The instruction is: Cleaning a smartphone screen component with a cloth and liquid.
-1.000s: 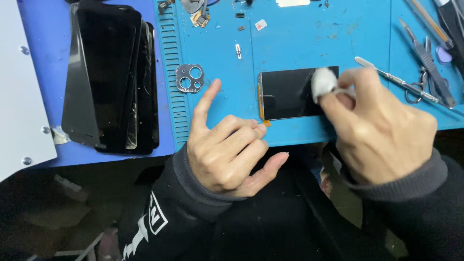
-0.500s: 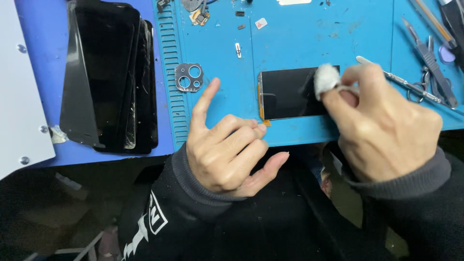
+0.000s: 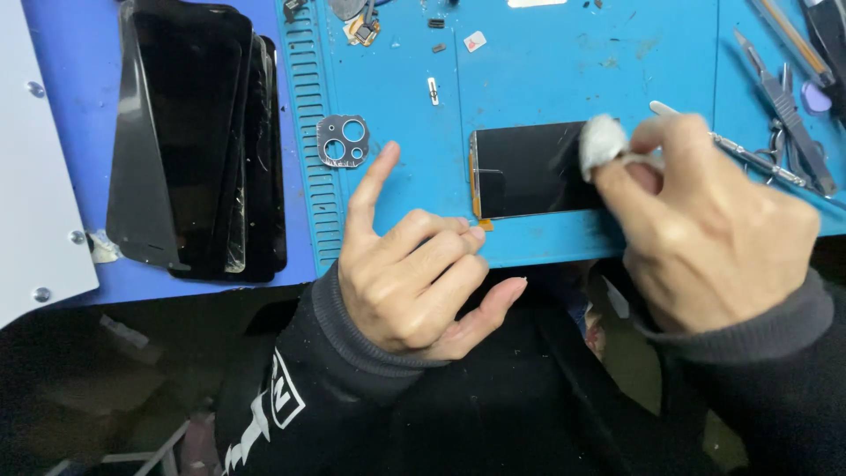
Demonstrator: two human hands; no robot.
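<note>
Landmark: the blue work mat (image 3: 564, 70), everything below is placed relative to it.

Right hand (image 3: 705, 229): fingers pinched tight around a small white wad (image 3: 602, 141), looks like cotton or cloth. The wad is pressed onto the right end of the dark screen panel (image 3: 529, 172). Hand comes in over the mat's near edge on the right side.

Dark screen panel: lying flat on the mat, close to its near edge, roughly mid-width. It's got an orange strip along its left short end. Right end is covered by the wad and the fingers.

Left hand (image 3: 405, 264): holding nothing. Index finger stuck out straight and resting on the mat, other fingers curled in loosely, and a curled fingertip sits right at the panel's lower left corner. Thumb hangs off past the mat's near edge.

Camera ring piece (image 3: 343, 141): small grey frame with round holes, on the mat near its ribbed left edge, just beyond the tip of the left index finger.

Stack of black screens (image 3: 198, 132): off the mat, just left of it, fanned out a bit on the darker blue surface.

Tweezers (image 3: 784, 97): on the mat's far right, past the right hand, with a few other thin metal tools.

Small bits: tiny parts scattered along the mat's far edge.
</note>
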